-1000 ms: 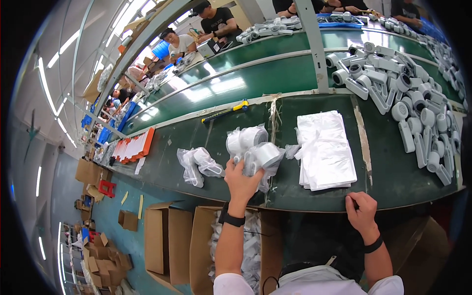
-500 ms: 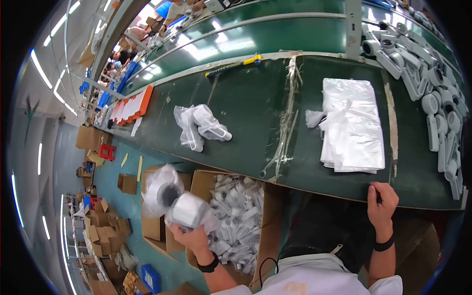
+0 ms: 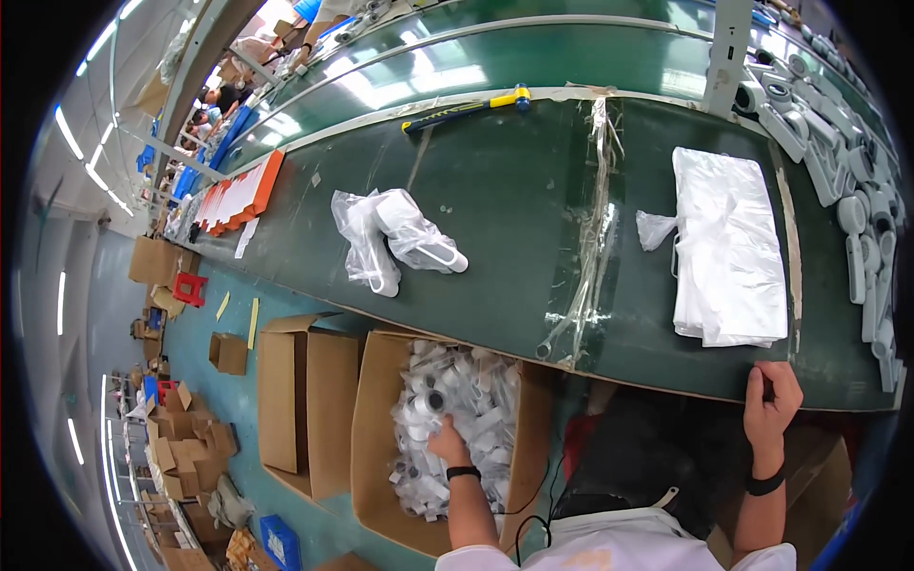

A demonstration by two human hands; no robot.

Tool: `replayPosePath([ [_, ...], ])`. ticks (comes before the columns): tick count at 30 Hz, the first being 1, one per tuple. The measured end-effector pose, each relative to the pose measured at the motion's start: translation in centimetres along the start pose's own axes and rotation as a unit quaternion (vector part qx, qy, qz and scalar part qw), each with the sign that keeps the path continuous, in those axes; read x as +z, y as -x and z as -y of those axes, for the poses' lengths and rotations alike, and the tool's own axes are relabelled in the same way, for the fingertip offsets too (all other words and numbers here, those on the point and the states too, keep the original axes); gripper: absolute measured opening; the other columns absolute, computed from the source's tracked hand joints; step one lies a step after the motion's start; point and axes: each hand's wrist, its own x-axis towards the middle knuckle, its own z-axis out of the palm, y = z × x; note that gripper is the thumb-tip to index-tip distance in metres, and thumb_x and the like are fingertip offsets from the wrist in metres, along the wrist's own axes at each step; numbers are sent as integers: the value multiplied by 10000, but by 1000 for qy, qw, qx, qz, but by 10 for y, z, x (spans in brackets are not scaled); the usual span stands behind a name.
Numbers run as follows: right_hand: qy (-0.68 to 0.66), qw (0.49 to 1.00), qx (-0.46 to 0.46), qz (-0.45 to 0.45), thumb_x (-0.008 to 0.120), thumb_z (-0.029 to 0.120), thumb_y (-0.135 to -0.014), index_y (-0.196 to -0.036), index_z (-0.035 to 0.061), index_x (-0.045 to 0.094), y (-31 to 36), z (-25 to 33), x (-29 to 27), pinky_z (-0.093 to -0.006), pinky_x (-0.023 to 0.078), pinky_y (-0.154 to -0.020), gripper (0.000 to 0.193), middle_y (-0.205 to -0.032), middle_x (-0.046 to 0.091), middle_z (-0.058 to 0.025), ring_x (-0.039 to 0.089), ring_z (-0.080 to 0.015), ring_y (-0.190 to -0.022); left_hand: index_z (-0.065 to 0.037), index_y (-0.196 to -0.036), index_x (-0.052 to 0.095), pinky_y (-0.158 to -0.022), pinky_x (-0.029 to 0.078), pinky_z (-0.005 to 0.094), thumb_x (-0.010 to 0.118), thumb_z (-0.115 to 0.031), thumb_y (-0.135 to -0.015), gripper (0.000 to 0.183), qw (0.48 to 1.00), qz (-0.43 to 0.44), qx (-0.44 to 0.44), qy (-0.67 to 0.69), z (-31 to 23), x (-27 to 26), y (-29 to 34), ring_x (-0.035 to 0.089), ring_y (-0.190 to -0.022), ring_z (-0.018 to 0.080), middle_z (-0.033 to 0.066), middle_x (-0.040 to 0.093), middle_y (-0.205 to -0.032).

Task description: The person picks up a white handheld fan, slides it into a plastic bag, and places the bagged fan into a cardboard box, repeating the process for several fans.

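My left hand (image 3: 447, 443) is down inside an open cardboard box (image 3: 374, 433), closed against a bagged white appliance part (image 3: 433, 402) with a dark round opening; the fingertips are partly hidden among the bags. Several white parts in clear bags (image 3: 481, 404) fill this box. At the table's front edge, my right hand (image 3: 774, 392) rests with curled fingers, and nothing shows in it. Just beyond it lies a stack of clear plastic bags (image 3: 728, 257). Two bagged white parts with handles (image 3: 411, 233) lie on the green table (image 3: 505, 219), left of its middle.
A yellow-and-black hammer (image 3: 466, 110) lies at the table's back rail. Several unbagged white parts (image 3: 857, 181) are heaped at the far right. Orange-edged sheets (image 3: 243, 195) sit at the left end. Another tall carton (image 3: 309, 404) stands beside the filled box. People work in the distance.
My left hand has gone from above the cartons down into the filled box with the bagged parts it held. The view has shifted a little; my right hand stays at the table edge.
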Motion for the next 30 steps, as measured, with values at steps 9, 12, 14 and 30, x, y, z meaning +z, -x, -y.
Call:
replayPosePath([
  [9, 43, 999, -3, 21, 626, -41, -805, -859, -26, 602, -3, 4, 3, -263, 318, -502, 61, -734, 499, -66, 439, -126, -562, 72, -1178, 635, -966, 464, 481, 707, -546, -718, 774, 965, -8, 31, -260, -27, 73, -49, 577, -1075, 483, 350, 537, -1242],
  [12, 34, 999, -16, 28, 620, -39, -803, -859, -25, 598, -6, 9, 8, -269, 306, -494, 61, -728, 490, -66, 427, -129, -554, 82, -1100, 675, -974, 445, 470, 714, -525, -758, 698, 947, 67, 197, -245, 2, 77, -95, 570, -1105, 455, 345, 603, -1128],
  [14, 39, 999, -17, 19, 617, -38, -804, -862, -23, 600, -5, 7, 8, -274, 295, -490, 62, -723, 484, -63, 419, -129, -551, 79, -1081, 685, -983, 437, 466, 721, -496, -764, 658, 961, 82, 184, -190, 3, 79, -93, 567, -1113, 448, 340, 616, -1100],
  [30, 20, 999, -34, -27, 659, -27, -760, -838, -1, 628, -8, 10, 2, -316, 373, -485, 88, -686, 540, -99, 513, -212, -544, -11, -1389, 419, -1000, 417, 455, 692, -259, -887, 623, 873, 85, 470, 97, -323, -55, 42, 475, -1241, 343, 191, 448, -1388],
])
